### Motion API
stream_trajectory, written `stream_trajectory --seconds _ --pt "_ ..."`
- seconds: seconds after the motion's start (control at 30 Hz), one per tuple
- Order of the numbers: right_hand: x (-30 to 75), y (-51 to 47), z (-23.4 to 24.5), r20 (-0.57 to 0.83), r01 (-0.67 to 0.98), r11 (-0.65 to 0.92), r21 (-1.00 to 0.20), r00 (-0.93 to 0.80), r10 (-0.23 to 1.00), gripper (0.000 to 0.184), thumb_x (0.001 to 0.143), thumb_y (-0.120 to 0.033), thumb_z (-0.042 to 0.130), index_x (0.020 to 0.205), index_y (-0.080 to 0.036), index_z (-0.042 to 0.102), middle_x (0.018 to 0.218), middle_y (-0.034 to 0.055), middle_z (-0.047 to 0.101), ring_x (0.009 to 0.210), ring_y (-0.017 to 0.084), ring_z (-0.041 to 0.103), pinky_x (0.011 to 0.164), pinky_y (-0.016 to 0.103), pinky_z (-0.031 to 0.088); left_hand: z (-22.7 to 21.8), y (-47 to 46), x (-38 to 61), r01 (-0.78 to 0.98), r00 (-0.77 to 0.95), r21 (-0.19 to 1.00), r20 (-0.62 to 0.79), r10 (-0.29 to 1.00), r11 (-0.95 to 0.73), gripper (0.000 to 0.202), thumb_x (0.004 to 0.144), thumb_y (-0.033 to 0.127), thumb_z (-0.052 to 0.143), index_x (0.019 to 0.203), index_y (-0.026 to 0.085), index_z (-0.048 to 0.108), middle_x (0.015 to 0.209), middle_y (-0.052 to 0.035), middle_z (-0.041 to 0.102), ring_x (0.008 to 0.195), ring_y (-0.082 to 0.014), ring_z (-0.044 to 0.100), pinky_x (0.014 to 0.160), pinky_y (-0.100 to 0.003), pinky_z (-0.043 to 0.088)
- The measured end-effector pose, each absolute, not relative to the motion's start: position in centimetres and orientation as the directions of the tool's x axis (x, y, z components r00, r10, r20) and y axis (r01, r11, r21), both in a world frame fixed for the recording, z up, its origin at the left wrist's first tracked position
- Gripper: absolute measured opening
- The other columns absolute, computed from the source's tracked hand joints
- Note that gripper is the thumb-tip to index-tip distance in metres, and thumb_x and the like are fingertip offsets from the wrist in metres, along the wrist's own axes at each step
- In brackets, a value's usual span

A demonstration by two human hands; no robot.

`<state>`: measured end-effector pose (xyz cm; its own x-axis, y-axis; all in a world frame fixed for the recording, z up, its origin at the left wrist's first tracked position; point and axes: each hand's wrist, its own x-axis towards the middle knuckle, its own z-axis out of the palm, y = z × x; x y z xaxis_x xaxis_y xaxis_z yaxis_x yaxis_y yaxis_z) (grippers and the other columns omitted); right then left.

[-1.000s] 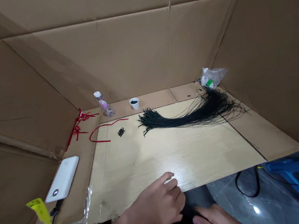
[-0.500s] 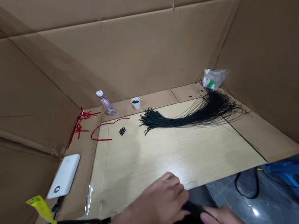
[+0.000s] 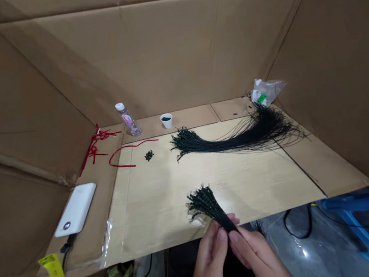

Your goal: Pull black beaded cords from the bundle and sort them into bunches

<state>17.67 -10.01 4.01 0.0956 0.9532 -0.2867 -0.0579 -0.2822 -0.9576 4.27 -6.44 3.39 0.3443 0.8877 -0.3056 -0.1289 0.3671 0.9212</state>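
Note:
Both hands hold a bundle of thin dark strands (image 3: 216, 210) at the table's front edge. Its knobbly, dark green end fans out up and to the left, over the table. My left hand (image 3: 212, 248) is closed round it from the left, thumb pressed along the strands. My right hand (image 3: 250, 244) grips it from the right, just beside the left. Part of the bundle is hidden by my fingers. A larger bundle of dark strands (image 3: 230, 143) lies across the table beyond, knobbly end left, loose ends fanned to the right.
Farther back are a small pile of dark beads (image 3: 149, 155), a red ribbon (image 3: 120, 153), a white cup (image 3: 167, 121), a clear bottle (image 3: 128, 120) and a plastic bag (image 3: 269, 91). More red ribbons (image 3: 94, 147) and a white power bank (image 3: 76, 209) lie left. Cardboard walls surround the table (image 3: 166, 201).
My hands have come closer together, with the bundle's knobbly end now showing above them over the table. My left hand has turned from back-up to thumb-up. The view has tilted slightly down.

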Motion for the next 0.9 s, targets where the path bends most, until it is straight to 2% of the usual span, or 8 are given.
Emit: stream_trajectory --seconds 0.1,0.23,0.37,0.43,0.6,0.73,0.8,0.9 --pt "16.4 -9.7 3.7 -0.281 -0.049 -0.278 -0.959 0.070 0.957 0.067 0.102 -0.083 0.049 0.077 -0.022 0.059 0.061 -0.0061 0.038 0.057 0.013 0.031 0.058 0.032 0.026 4.6 -4.7 4.8 -0.137 0.408 0.923 -0.279 0.870 0.360 0.054 0.106 0.067 0.057 0.108 0.020 0.085 0.126 -0.0128 0.078 0.132 -0.0322 0.062 0.121 -0.039 0.040" --pt "15.6 -9.7 2.9 -0.328 -0.054 -0.325 -0.944 0.060 0.943 0.075 0.097 -0.092 0.046 0.082 -0.021 0.063 0.062 -0.0045 0.043 0.058 0.014 0.034 0.057 0.031 0.025 5.5 -3.5 4.8 -0.306 0.499 0.838 -0.262 0.826 0.451 0.052 0.106 0.063 0.061 0.091 0.017 0.080 0.112 -0.0141 0.078 0.116 -0.0310 0.067 0.104 -0.037 0.050" --pt "15.7 -10.0 2.1 -0.329 -0.014 -0.329 -0.944 0.024 0.944 0.077 0.098 -0.092 0.043 0.070 -0.022 0.056 0.059 -0.0060 0.034 0.056 0.013 0.026 0.055 0.032 0.022 5.6 -3.4 4.8 -0.385 0.573 0.785 -0.209 0.793 0.485 0.052 0.108 0.060 0.059 0.084 0.017 0.072 0.097 -0.0121 0.074 0.103 -0.0264 0.066 0.096 -0.034 0.048" --pt "15.7 -10.1 1.7 -0.297 -0.004 -0.297 -0.955 0.047 0.954 0.076 0.098 -0.091 0.043 0.069 -0.022 0.056 0.059 -0.0046 0.037 0.056 0.013 0.030 0.056 0.032 0.024 5.5 -3.4 4.7 -0.393 0.597 0.792 -0.166 0.785 0.467 0.052 0.111 0.057 0.054 0.081 0.017 0.068 0.091 -0.0103 0.071 0.097 -0.0237 0.064 0.093 -0.033 0.047" --pt "15.5 -10.6 0.5 -0.280 0.016 -0.282 -0.959 0.095 0.955 0.079 0.095 -0.094 0.043 0.093 -0.021 0.072 0.062 -0.0023 0.049 0.056 0.015 0.038 0.056 0.032 0.030 5.4 -3.2 4.6 -0.406 0.603 0.807 -0.116 0.789 0.429 0.051 0.115 0.053 0.049 0.079 0.018 0.060 0.078 -0.0041 0.058 0.075 -0.0168 0.055 0.071 -0.029 0.043" --pt "15.3 -11.0 0.5 -0.209 0.024 -0.211 -0.977 0.078 0.975 0.079 0.096 -0.094 0.041 0.068 -0.023 0.059 0.060 -0.0030 0.044 0.057 0.015 0.034 0.059 0.033 0.031 5.9 -3.3 4.7 -0.446 0.606 0.769 -0.118 0.787 0.459 0.051 0.111 0.057 0.056 0.080 0.018 0.059 0.068 0.0021 0.045 0.062 -0.0128 0.044 0.061 -0.027 0.037" --pt "15.2 -11.4 0.8 -0.228 -0.001 -0.229 -0.973 0.093 0.969 0.080 0.094 -0.096 0.042 0.065 -0.023 0.057 0.060 -0.0030 0.043 0.058 0.015 0.035 0.060 0.033 0.032 6.3 -3.4 4.8 -0.453 0.611 0.748 -0.135 0.780 0.485 0.050 0.109 0.059 0.061 0.080 0.018 0.060 0.068 0.0031 0.043 0.061 -0.0114 0.041 0.061 -0.027 0.037" --pt "15.3 -12.0 1.2 -0.333 -0.050 -0.330 -0.943 0.170 0.927 0.081 0.089 -0.098 0.048 0.069 -0.021 0.062 0.065 -0.0005 0.048 0.063 0.017 0.042 0.061 0.033 0.034 6.7 -3.6 5.0 -0.462 0.623 0.720 -0.152 0.767 0.518 0.052 0.105 0.062 0.065 0.080 0.018 0.060 0.070 0.0029 0.044 0.059 -0.0107 0.038 0.059 -0.027 0.036"
